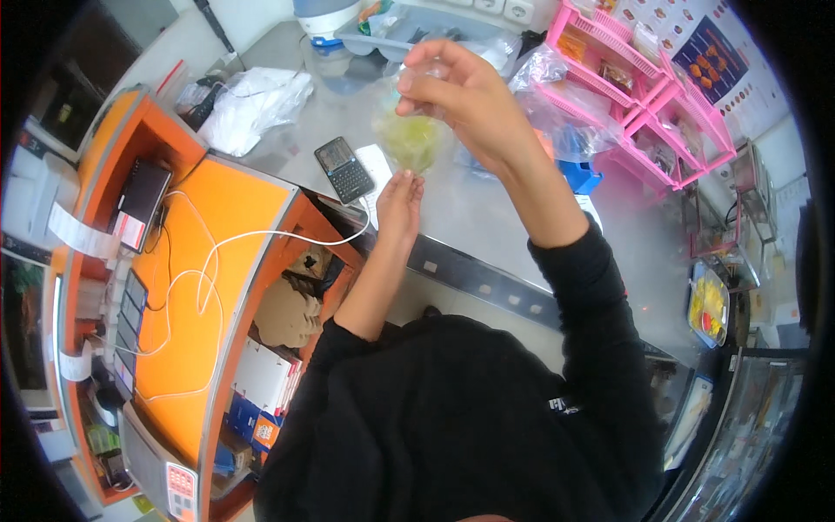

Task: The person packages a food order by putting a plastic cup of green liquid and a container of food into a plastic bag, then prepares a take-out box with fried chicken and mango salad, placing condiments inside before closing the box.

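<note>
A small clear plastic bag with yellow-green contents hangs above the metal counter. The fingers of my right hand are curled in a pinch at its top, on the right. From below, my left hand has its fingertips closed on the bag's lower end. What is inside the bag is too blurred to name. Just left of the bag lies a black phone-like device with a keypad, partly over a white paper.
A pink basket rack with packets stands at the back right. White plastic bags and a grey-blue tray lie along the back. On the left, a white cable crosses the orange desk. A tray with yellow pieces is far right.
</note>
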The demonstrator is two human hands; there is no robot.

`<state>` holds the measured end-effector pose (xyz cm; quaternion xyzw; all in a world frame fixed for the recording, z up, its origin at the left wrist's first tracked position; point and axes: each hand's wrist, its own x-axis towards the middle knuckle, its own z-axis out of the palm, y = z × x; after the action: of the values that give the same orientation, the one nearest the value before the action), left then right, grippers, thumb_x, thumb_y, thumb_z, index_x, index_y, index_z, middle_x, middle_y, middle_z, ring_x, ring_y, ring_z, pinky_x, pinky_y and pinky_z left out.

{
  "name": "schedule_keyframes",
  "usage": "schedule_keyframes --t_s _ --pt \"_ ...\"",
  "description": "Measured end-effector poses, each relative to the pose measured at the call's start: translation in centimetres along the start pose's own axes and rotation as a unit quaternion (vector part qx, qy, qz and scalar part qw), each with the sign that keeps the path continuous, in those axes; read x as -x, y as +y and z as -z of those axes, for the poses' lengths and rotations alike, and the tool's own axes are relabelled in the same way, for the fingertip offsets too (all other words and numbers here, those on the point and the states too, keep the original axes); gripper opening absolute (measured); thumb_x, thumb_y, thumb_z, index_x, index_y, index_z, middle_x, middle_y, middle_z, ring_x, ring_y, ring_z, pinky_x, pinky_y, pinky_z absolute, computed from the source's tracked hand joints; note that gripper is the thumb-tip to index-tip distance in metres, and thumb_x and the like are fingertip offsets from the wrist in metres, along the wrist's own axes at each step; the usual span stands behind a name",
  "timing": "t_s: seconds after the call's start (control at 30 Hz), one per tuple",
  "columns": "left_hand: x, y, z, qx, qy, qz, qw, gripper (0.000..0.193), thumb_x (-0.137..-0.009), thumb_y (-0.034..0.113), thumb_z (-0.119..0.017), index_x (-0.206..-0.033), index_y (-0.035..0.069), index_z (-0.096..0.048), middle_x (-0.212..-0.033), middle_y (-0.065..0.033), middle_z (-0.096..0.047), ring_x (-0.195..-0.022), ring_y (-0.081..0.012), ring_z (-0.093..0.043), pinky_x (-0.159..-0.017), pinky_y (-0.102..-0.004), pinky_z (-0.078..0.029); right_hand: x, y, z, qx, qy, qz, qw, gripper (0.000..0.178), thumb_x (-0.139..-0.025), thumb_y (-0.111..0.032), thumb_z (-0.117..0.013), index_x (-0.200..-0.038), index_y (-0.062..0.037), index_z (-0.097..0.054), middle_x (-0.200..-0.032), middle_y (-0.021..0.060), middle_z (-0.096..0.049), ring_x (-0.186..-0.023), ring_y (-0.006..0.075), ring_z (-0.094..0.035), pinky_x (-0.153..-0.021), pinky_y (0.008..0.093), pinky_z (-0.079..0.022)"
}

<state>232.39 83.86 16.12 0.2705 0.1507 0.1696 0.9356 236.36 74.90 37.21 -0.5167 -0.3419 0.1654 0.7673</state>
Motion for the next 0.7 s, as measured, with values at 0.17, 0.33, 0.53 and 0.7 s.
schedule_keyframes --t_s 0.17,0.33,0.53,0.7 --pt "-0.4 4.3 0.9 -0.173 -0.006 -0.006 0.985 0.049 -0.077 0.019 -0.061 -0.118 0.002 -0.04 -0.104 -0.0072 -0.053 -0.093 -0.0168 -0.051 -0.078 -0.0325 -0.039 -3.9 -2.0 2.0 0.223 -0.098 0.048 0.969 0.03 -0.072 -0.007 -0.057 -0.1 -0.0039 -0.05 -0.078 0.0055 -0.057 -0.068 0.0121 -0.054 -0.064 0.0255 -0.043" --pt "-3.0 12.1 3.7 -0.491 0.002 -0.287 0.823 0.051 -0.076 0.011 -0.058 -0.12 0.0 -0.035 -0.115 -0.0146 -0.045 -0.103 -0.0211 -0.046 -0.087 -0.0325 -0.038 -2.2 -3.9 0.1 0.604 -0.351 0.125 0.704 0.026 -0.067 -0.002 -0.056 -0.092 -0.0091 -0.053 -0.073 0.0079 -0.055 -0.067 0.02 -0.055 -0.061 0.0288 -0.044" --pt "0.7 14.4 -15.7 -0.441 -0.217 -0.689 0.532 0.093 -0.057 0.023 -0.078 -0.127 0.002 -0.021 -0.124 -0.0175 -0.037 -0.109 -0.0281 -0.042 -0.09 -0.0364 -0.037 -2.0 -7.3 0.3 0.478 -0.23 0.461 0.711 0.019 -0.073 -0.001 -0.053 -0.088 -0.0106 -0.06 -0.075 0.01 -0.061 -0.066 0.0196 -0.059 -0.059 0.0285 -0.045" --pt "5.5 14.5 -22.3 -0.323 -0.39 -0.784 0.359 0.052 -0.059 0.019 -0.073 -0.104 0.007 -0.05 -0.094 -0.011 -0.055 -0.09 -0.0281 -0.055 -0.086 -0.0383 -0.044 -0.4 -8.1 3.5 0.401 -0.082 0.462 0.787 0.015 -0.075 0.003 -0.054 -0.089 0.0018 -0.06 -0.087 0.0078 -0.062 -0.078 0.0148 -0.059 -0.068 0.0238 -0.047"
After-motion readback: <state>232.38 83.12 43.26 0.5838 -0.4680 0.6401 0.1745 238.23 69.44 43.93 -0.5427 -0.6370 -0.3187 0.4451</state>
